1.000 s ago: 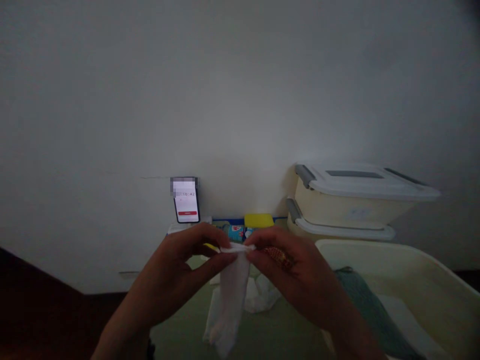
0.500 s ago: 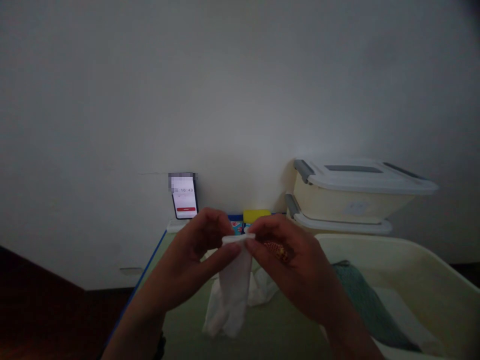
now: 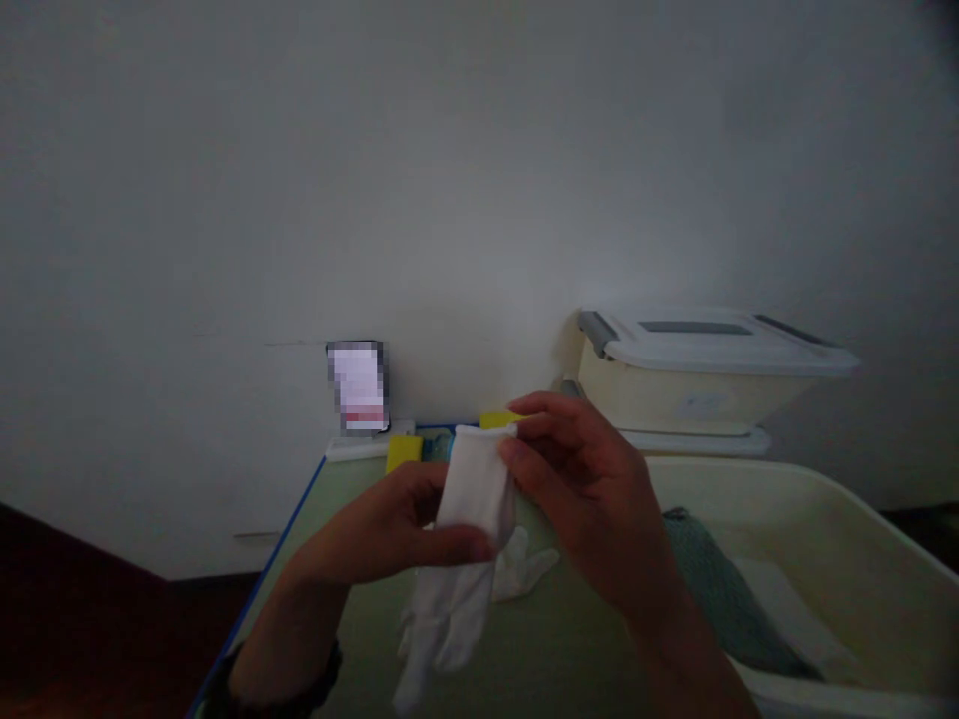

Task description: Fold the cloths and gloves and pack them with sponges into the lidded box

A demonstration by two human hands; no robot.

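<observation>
A white cloth glove hangs in front of me, its cuff at the top and its fingers dangling down. My left hand is closed round the middle of the glove, the thumb lying across its front. At the cuff's right corner, my right hand pinches the edge between thumb and fingers. Behind the held glove, another white glove lies on the green table, partly hidden.
Right of my hands stands a cream tub holding a dark green mesh cloth. Lidded storage boxes are stacked behind it. A phone leans on the wall at the back left, near yellow blocks.
My left hand has let go of the cuff and slid down to grip the glove's middle. My right hand stays at the cuff's right corner. The glove's fingers now hang visibly apart.
</observation>
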